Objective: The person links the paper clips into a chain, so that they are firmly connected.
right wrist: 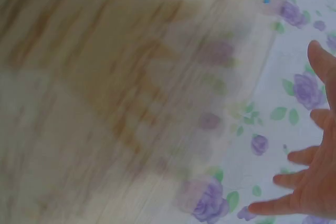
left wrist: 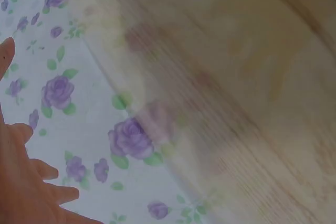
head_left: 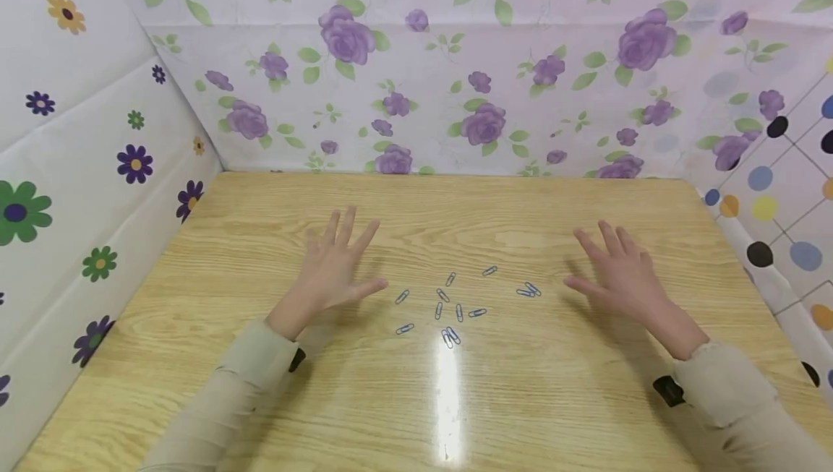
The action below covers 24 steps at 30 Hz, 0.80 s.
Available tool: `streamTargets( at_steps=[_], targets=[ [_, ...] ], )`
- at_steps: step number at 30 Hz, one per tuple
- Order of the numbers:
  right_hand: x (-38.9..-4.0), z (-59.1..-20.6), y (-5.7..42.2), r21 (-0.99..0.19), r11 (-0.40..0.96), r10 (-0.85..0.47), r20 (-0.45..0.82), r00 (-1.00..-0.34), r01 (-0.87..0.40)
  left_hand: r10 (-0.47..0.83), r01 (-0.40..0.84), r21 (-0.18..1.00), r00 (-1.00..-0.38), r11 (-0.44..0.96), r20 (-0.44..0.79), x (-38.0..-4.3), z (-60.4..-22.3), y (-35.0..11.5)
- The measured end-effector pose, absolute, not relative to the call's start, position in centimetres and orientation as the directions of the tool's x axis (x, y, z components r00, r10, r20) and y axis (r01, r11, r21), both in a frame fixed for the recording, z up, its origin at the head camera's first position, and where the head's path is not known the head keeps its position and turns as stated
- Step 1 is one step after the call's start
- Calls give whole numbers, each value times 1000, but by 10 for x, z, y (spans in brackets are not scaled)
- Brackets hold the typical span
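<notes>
Over the table [head_left: 534,385], see left hand [head_left: 332,273] and right hand [head_left: 625,277], fingers spread. Between both, find blue clips [head_left: 459,312] of thin looped wire, scattered, some paired, with long axes at mixed angles: some nearly crosswise, some nearly straight away, others slanting.

From the paper clips [head_left: 459,312], the passage is free toward six o'clock; at twelve, flowered cloth [head_left: 403,67] blocks.

The left sleeve [head_left: 208,410] is plain pale beige, lightly wrinkled along the forearm; the right sleeve [head_left: 748,400] matches, creased likewise. I can spot a small black piece [head_left: 297,360] at the left cuff [head_left: 260,349], a boxier black piece [head_left: 668,391] at the right cuff [head_left: 703,367].
</notes>
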State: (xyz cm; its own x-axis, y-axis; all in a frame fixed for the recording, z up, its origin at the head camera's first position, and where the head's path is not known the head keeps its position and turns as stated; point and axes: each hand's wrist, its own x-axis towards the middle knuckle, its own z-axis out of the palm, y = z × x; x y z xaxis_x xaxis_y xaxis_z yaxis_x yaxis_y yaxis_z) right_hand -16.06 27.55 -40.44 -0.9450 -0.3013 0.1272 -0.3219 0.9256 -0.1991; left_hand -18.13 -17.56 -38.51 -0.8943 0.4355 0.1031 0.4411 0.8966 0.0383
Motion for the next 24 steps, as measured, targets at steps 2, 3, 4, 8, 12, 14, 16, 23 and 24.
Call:
streamTargets(
  at_steps=[2, 3, 4, 8, 12, 14, 16, 23, 24],
  targets=[
    [-163, -406, 274, -202, 919, -324, 103, -940, -339, 453, 456, 35, -888, 889, 76, -183, -386, -173],
    [-165, -407, 273, -201, 913, -342, 102, -934, -356, 462, 465, 39, -884, 884, 67, -184, -387, -172],
    [-166, -408, 272, -204, 903, -363, 106, -926, -377, 472, 475, 40, -879, 879, 60, -185, -388, -171],
    [-172, -410, 265, -238, 843, -462, 136, -876, -482, 505, 508, 48, -861, 860, 56, -188, -394, -168],
    [-178, -414, 258, -269, 752, -578, 168, -798, -602, 547, 549, 69, -836, 833, 48, -190, -399, -168],
    [-181, -416, 255, -279, 706, -625, 186, -758, -651, 579, 580, 92, -815, 810, 37, -191, -402, -167],
    [-185, -419, 253, -289, 664, -663, 198, -722, -689, 617, 614, 146, -787, 776, 29, -191, -404, -166],
    [-197, -428, 248, -311, 571, -740, 208, -640, -760, 720, 708, 268, -691, 654, 66, -198, -412, -163],
    [-198, -429, 247, -311, 564, -745, 208, -634, -765, 730, 717, 272, -680, 642, 71, -199, -413, -162]
  ],
)
